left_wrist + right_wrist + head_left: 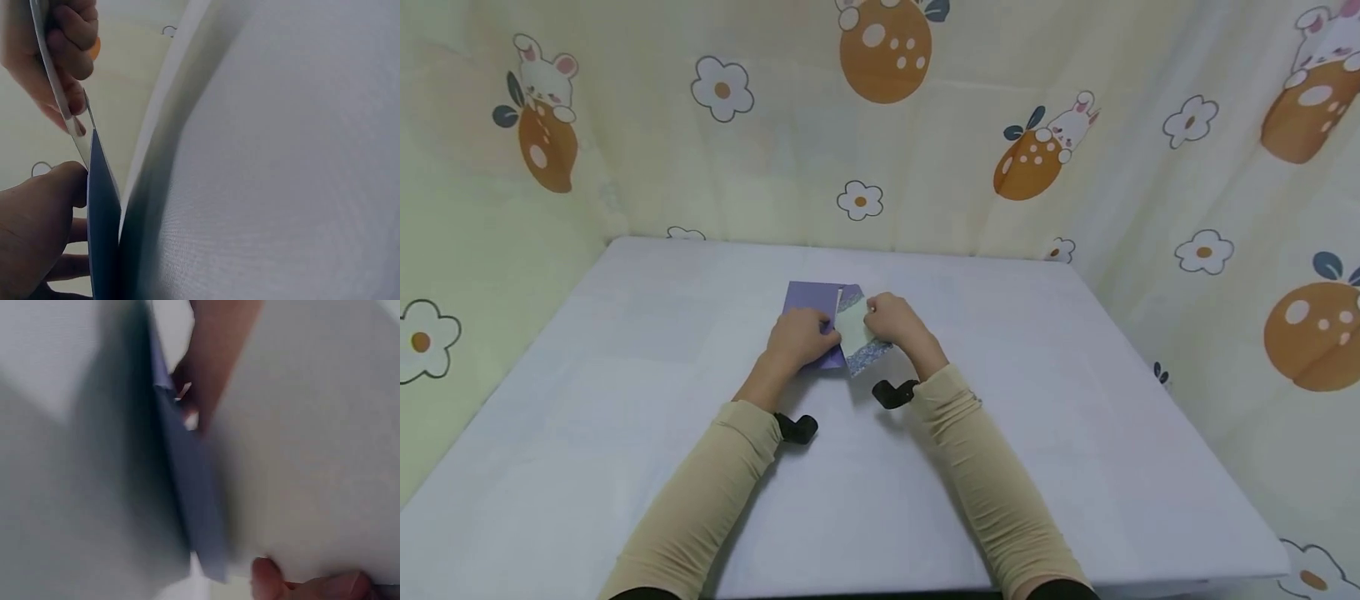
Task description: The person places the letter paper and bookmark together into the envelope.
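A purple card-like folder [811, 297] lies near the middle of the white table. At its right side, a pale green panel [853, 323] with speckled blue-purple bands stands tilted. My left hand [797, 336] grips the purple part, its thumb near the seam between the two. With curled fingers, my right hand [897, 321] pinches the panel's right edge. In the left wrist view the purple part [103, 212] appears edge-on close over the table, and my right fingers [74, 59] hold the panel above. The right wrist view shows the panel's blurred purple edge [194, 487].
The white-covered table [625, 333] spreads around both hands. Patterned curtains [775, 158] with flowers and rabbits close in the back and sides. A black wrist camera [797, 429] juts from my left sleeve, another camera [895, 393] from my right.
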Action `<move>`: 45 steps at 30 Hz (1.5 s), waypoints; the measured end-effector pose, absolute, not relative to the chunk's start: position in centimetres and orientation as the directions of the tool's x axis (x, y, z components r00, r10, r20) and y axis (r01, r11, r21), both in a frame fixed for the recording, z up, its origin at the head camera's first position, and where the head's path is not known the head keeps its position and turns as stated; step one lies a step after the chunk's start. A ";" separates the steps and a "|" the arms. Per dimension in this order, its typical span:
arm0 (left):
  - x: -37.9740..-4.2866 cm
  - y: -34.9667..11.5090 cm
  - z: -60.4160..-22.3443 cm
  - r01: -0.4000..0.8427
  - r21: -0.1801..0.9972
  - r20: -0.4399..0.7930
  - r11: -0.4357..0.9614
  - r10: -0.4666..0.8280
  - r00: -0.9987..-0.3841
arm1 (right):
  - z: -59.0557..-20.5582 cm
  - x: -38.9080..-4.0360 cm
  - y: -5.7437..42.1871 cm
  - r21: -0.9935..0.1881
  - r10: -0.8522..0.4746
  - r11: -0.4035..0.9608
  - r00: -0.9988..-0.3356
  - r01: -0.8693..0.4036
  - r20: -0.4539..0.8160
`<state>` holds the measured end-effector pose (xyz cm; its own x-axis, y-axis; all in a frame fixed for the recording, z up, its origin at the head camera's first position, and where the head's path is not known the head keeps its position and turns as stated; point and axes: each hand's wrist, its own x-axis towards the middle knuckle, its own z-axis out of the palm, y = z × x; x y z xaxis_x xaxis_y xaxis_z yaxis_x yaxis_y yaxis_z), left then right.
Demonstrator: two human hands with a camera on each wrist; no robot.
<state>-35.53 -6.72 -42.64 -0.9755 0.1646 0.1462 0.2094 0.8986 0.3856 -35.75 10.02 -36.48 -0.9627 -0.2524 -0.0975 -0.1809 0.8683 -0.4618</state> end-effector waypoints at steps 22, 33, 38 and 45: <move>-35.1 -6.3 -42.1 0.229 0.384 0.139 0.895 0.189 -0.972 | -40.0 -36.8 9.1 -0.495 -0.042 0.861 -0.986 -0.119 0.164; -35.2 -6.1 -42.2 0.219 0.380 0.109 0.899 0.191 -0.975 | -41.4 -37.9 10.2 -0.635 0.031 0.770 -0.992 -0.056 0.126; -35.5 -6.5 -42.2 0.210 0.376 0.090 0.903 0.190 -0.978 | -40.9 -37.5 9.8 -0.602 -0.043 0.788 -0.986 -0.132 0.161; -35.6 -6.8 -42.2 0.204 0.411 0.075 0.889 0.190 -0.979 | -38.8 -36.6 11.2 -0.728 -0.331 0.676 -0.930 -0.113 -0.163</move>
<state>-35.63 -6.84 -42.20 -0.9789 0.1904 0.0748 0.2042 0.8886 0.4107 -36.57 11.20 -38.81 -0.9296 -0.3307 -0.1629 -0.1130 0.6762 -0.7280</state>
